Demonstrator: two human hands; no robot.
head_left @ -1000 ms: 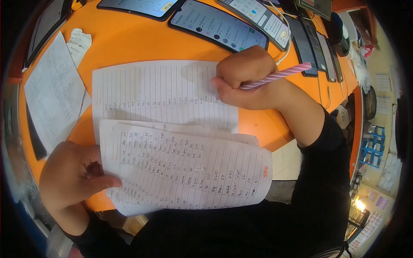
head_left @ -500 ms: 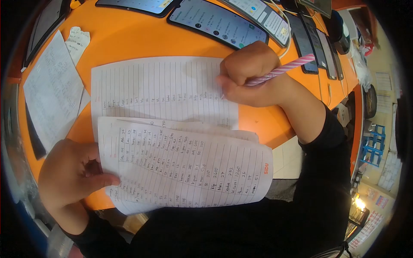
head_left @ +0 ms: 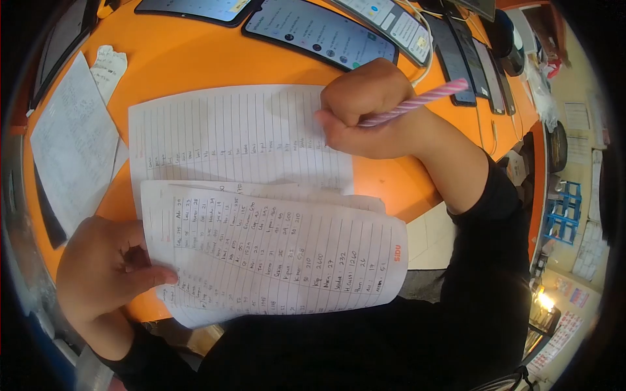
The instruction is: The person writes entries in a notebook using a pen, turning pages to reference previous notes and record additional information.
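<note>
My right hand [head_left: 368, 111] is closed around a pink-and-white striped pen [head_left: 417, 103], resting at the right end of a lined sheet [head_left: 215, 124]. A column of handwritten words runs along that sheet's lower edge. My left hand [head_left: 107, 264] pinches the left edge of a handwritten list [head_left: 339, 260] between thumb and fingers. That list, a lined paper with words, numbers and an orange "SIDU" mark, is held nearer my body and overlaps the lower part of the first sheet. The pen's tip is hidden by my right hand.
The orange table [head_left: 176, 49] carries several phones along its far side, among them a lit phone [head_left: 319, 36] and another lit phone [head_left: 385, 26]. Handwritten papers [head_left: 75, 130] lie at the left, beside a dark tablet-like device [head_left: 62, 49]. White cables [head_left: 427, 49] run between the phones.
The whole view has shifted slightly, with papers and hands appearing a little further left. My right hand still grips the pen at the sheet's right end; my left hand keeps its hold.
</note>
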